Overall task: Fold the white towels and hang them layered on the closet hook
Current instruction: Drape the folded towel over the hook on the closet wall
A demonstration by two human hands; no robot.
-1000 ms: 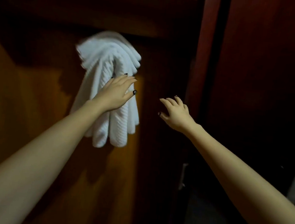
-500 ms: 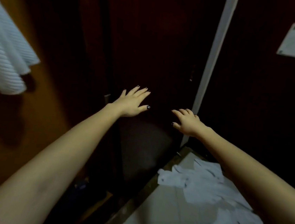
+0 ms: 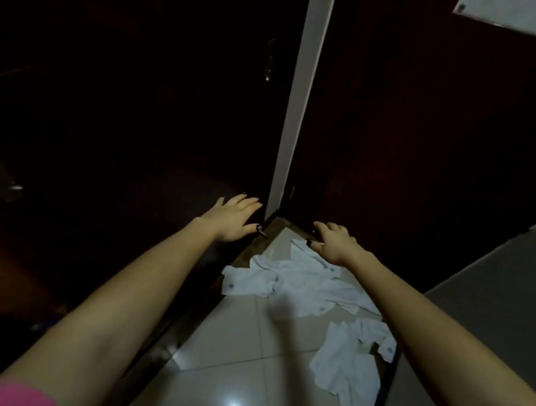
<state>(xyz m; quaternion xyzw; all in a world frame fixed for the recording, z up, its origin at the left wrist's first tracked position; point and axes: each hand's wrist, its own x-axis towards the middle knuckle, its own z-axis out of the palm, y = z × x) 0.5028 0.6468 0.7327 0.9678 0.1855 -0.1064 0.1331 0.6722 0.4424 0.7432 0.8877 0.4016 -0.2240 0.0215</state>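
Several white towels [image 3: 304, 283] lie crumpled on the shiny tiled floor [image 3: 223, 348] at the foot of a dark door. Another crumpled white towel [image 3: 351, 369] lies nearer me on the right. My left hand [image 3: 236, 217] reaches forward over the dark closet side, fingers straight, holding nothing. My right hand [image 3: 333, 243] hovers just above the far edge of the towels, fingers loosely curled and empty. The hung towels and the closet hook are out of view.
A white door frame strip [image 3: 301, 89] runs up the middle between dark wood panels. A metal handle [image 3: 270, 59] glints on the left panel. A white sign [image 3: 512, 12] hangs top right. A grey floor strip [image 3: 500, 296] lies to the right.
The view swung right and down, away from the towels hung in the closet, onto the floor. Both hands dropped from the closet toward the crumpled towels.
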